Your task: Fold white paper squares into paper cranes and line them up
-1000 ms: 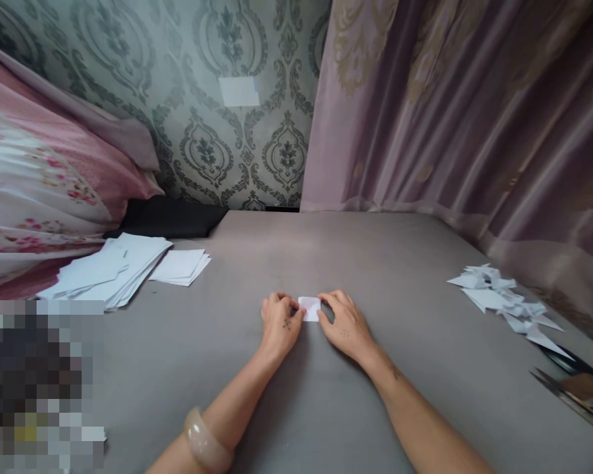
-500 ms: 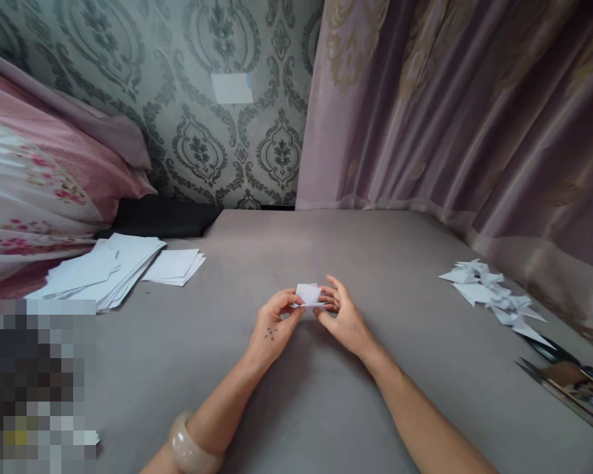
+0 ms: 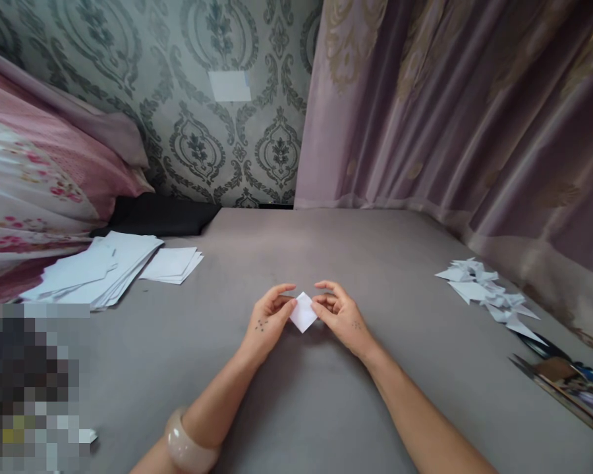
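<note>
Between my two hands is a small folded white paper (image 3: 303,313), held up as a diamond with one corner pointing down. My left hand (image 3: 271,316) pinches its left corner, the thumb lying on the near face. The opposite corner sits in a pinch of my right hand (image 3: 343,316), thumb in front. Both index fingers stretch forward above the paper. The backs of the fingers partly hide behind it. A pale bangle (image 3: 190,444) is on my left wrist.
Stacked white sheets (image 3: 113,266) and smaller paper squares (image 3: 170,263) lie at the left on the grey surface (image 3: 306,243). Folded white paper pieces (image 3: 489,289) are heaped at the right, with scissors (image 3: 528,368) nearby. A black folded item (image 3: 163,216) lies at the back left.
The folded paper has turned from an edge-on, partly opened shape to a flat diamond facing me. My right hand has closed on its right corner.
</note>
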Demonstrator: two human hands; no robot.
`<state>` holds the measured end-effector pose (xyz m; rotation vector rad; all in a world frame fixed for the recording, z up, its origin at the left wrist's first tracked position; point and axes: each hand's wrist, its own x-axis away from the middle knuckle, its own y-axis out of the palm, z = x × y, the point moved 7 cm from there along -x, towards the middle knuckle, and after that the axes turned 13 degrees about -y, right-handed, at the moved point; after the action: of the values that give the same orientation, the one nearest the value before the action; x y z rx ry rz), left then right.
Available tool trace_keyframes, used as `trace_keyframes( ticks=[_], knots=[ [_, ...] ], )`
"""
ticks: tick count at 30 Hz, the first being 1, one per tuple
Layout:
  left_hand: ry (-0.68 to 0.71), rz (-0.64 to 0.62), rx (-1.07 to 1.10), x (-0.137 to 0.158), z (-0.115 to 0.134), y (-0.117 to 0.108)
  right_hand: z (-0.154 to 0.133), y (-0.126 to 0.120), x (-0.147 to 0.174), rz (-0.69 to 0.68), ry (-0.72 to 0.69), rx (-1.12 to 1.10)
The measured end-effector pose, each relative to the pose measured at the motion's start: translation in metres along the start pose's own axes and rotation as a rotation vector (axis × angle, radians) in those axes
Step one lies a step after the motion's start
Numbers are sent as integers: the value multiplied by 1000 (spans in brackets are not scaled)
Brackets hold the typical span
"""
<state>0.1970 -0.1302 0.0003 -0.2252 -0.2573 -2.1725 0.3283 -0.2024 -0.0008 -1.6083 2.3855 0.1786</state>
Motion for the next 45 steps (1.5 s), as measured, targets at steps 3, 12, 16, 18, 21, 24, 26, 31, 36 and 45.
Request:
trace_keyframes(
  ticks=[3,12,16,18,21,24,26,31,36,45],
  knots=[
    [-11,46,2,-3,-3,-6,-5,3,1,-88,-61,129],
    [-57,47,-59,-9,-14,-8,-33,13,9,-238,-417,783],
    [48,13,-280,-7,-11,-2,-34,12,10,-257,-482,1017],
    [173,58,-493,-3,-5,0,-32,12,10,-300,-458,1112],
    [276,81,-776,5,-3,5,-28,12,12,-364,-397,1148],
    [325,66,-917,8,-5,9,-23,9,13,-376,-338,1066],
    [359,80,-934,7,-5,9,-19,5,11,-358,-295,998],
    [356,139,-911,-3,-7,5,-6,-7,4,-271,-176,824],
    [328,200,-881,-8,-9,4,4,-13,-2,-164,-123,749],
    [301,260,-886,-12,-6,6,15,-14,-9,-74,-61,789]
  ],
)
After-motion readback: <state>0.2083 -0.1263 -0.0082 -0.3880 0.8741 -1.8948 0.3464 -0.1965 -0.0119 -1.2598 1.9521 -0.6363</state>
